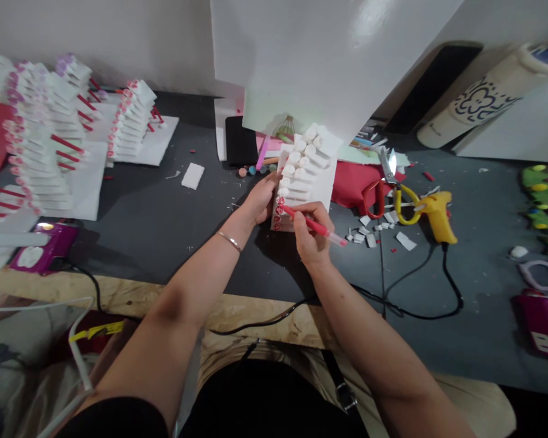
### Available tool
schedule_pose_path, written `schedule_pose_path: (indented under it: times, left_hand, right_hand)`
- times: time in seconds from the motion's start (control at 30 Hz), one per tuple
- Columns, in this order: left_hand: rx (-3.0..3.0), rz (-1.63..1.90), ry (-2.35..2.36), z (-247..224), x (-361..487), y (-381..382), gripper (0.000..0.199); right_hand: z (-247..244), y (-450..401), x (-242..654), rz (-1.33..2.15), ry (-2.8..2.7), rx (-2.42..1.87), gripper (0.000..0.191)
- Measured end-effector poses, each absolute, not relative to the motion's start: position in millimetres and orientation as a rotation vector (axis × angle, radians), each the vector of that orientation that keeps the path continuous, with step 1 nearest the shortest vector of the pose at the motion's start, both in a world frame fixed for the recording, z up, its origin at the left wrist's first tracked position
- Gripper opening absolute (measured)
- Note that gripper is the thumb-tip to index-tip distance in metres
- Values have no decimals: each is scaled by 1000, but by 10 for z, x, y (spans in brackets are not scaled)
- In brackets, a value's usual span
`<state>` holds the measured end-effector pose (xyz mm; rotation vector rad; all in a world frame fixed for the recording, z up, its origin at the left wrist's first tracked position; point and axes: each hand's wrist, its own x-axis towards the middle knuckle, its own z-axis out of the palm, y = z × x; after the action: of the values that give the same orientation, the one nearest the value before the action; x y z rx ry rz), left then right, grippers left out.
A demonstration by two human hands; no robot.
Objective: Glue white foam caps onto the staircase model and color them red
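A white stepped model (301,176) stands tilted over the dark table, with rounded white pieces stacked up its left side. Its lowest round ends (278,213) carry red markings; those higher up are white. My left hand (262,198) grips the model's left edge, its fingertips partly hidden behind it. Between the fingers of my right hand (313,234) is a red marker (317,227), its tip at the red-marked ends and its clear pinkish back end pointing right.
Similar stepped models (132,121) stand at left. Right of my hands lie scissors (388,188), white scraps (369,237) and a yellow glue gun (438,216) with a trailing cord. A black phone (240,140), a white bottle (488,100) and a purple box (45,246) are around.
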<state>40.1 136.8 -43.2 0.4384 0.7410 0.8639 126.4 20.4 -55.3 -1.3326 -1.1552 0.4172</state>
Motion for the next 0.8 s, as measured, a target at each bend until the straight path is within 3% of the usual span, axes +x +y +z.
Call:
schedule_pose_path:
  times: [0.8]
  left_hand:
    - [481, 870, 733, -449, 395, 1370, 31]
  right_hand:
    - [-548, 202, 1267, 369, -1075, -1366, 15]
